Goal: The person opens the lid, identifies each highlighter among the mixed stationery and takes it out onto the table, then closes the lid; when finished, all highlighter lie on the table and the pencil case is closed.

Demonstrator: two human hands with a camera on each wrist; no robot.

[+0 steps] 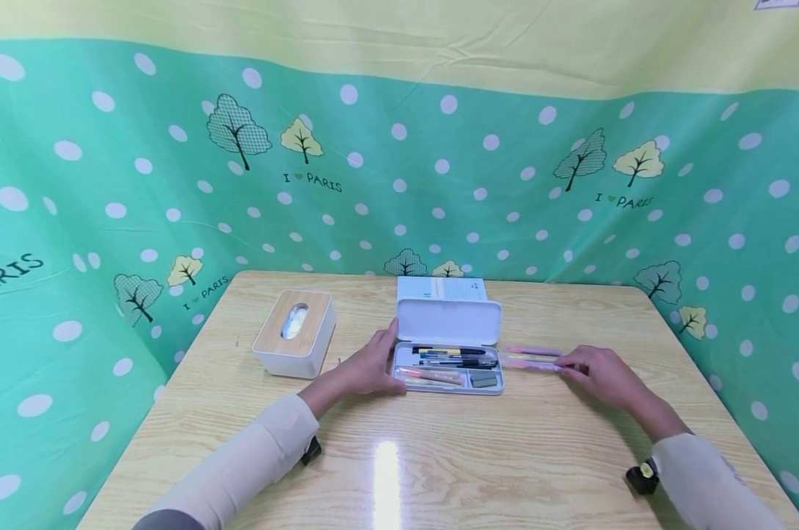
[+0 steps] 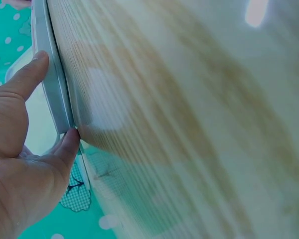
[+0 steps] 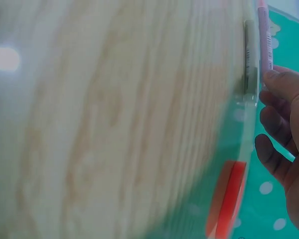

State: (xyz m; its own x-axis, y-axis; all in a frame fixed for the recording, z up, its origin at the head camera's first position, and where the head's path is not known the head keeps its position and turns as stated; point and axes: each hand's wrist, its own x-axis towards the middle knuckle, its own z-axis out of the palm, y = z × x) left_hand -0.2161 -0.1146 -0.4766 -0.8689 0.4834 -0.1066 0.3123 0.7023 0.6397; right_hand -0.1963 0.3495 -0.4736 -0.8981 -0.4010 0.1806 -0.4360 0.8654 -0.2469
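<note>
A white pencil case (image 1: 449,390) lies on the table with its lid (image 1: 449,322) raised. In its compartments are several pens (image 1: 457,363), pinkish highlighters (image 1: 432,376) and a grey eraser (image 1: 484,380). My left hand (image 1: 376,362) grips the case's left end, thumb at the front edge and fingers up by the lid; the left wrist view shows the thumb (image 2: 32,74) against its side wall. Right of the case, my right hand (image 1: 598,374) pinches the end of a pink highlighter (image 3: 265,40). A greyish highlighter (image 3: 250,57) lies beside it on the table.
A tissue box (image 1: 296,335) with a wooden top stands at left. Behind the raised lid is a pale blue and white box (image 1: 441,287). An orange-red round object (image 3: 229,199) sits near my right hand. A green patterned cloth (image 1: 399,184) hangs along the table's back edge.
</note>
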